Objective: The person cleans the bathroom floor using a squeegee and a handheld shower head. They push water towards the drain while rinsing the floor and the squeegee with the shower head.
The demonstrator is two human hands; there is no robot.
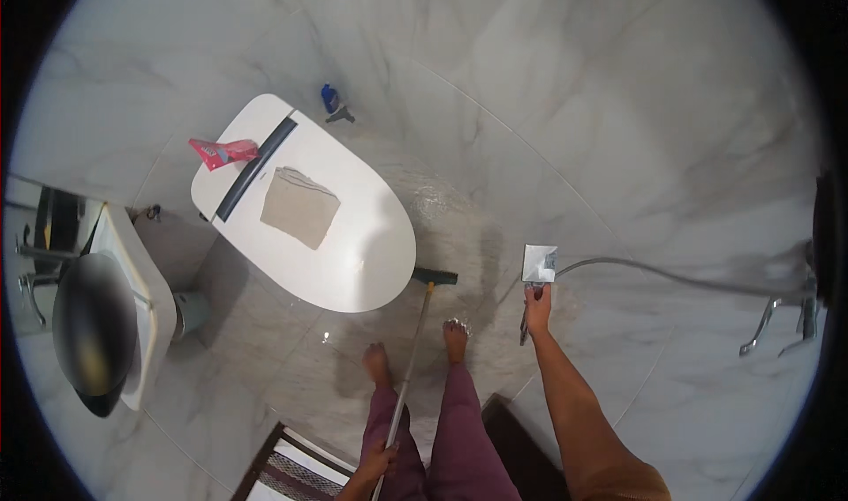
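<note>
My left hand (379, 460), low in the picture, grips the pole (411, 368) of a floor scrubbing brush. The pole slants up to a dark green brush head (436, 276) on the wet tiles, close by the front edge of the toilet. Farther right, my right hand (538, 309) is wrapped around the handle of a square chrome hand shower (538, 262). A grey shower hose (662, 282) runs from near that hand toward the wall fittings. Whether water leaves the shower is not visible.
A white toilet (371, 236) carries a folded beige cloth (299, 208) and a pink packet (224, 153). Behind it are a blue bottle (329, 98) and a dark tool (340, 115). A washbasin (156, 342) stands left, chrome taps (768, 325) right, and wet floor (430, 200) between.
</note>
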